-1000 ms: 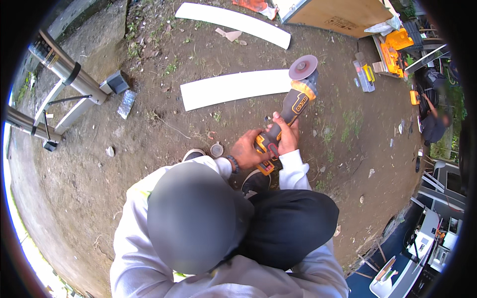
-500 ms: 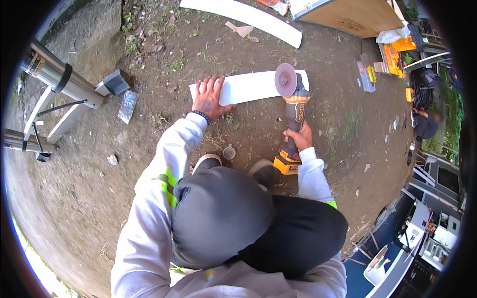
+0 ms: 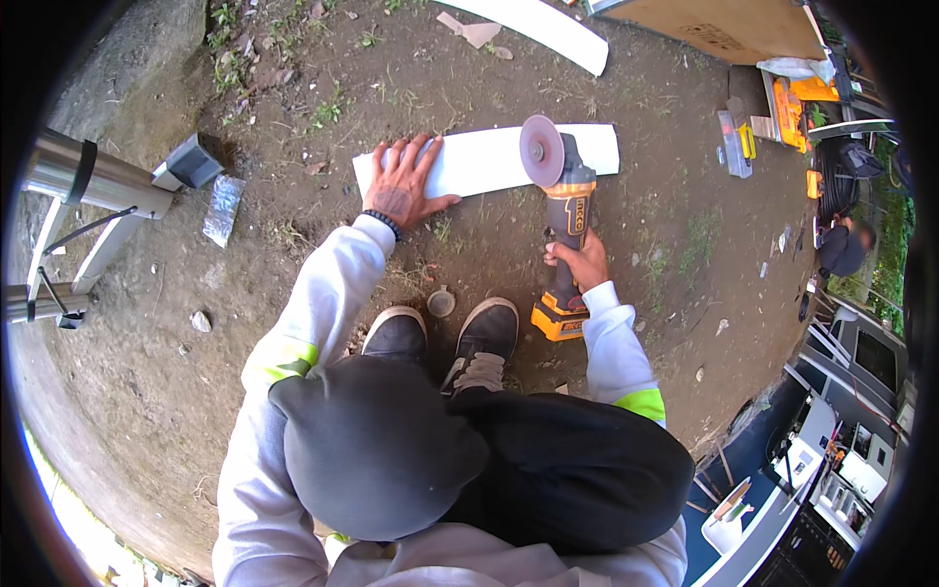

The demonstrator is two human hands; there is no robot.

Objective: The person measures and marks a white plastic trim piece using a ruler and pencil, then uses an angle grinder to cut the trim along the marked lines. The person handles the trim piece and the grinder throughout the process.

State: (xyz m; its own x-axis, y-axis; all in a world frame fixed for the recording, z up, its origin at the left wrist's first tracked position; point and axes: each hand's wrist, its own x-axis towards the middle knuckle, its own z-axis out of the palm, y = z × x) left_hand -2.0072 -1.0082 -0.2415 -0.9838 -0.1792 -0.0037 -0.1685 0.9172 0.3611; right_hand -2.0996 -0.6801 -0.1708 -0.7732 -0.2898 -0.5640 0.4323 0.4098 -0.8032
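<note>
Bare dirt with scattered weeds; a white strip [image 3: 489,159] lies flat on it. The left hand [image 3: 404,186] presses down on the strip's left end, fingers spread. The right hand [image 3: 577,262] is wrapped around an orange angle grinder [image 3: 562,225] (disc over the strip's middle).

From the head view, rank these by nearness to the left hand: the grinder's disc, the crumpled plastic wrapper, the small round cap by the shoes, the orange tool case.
Measured from the left hand:
1. Grinder's disc, to its right, over the white strip.
2. Small round cap, below, by the shoes.
3. Crumpled plastic wrapper, to its left on the dirt; close to the cap's rank.
4. Orange tool case, far right.
</note>
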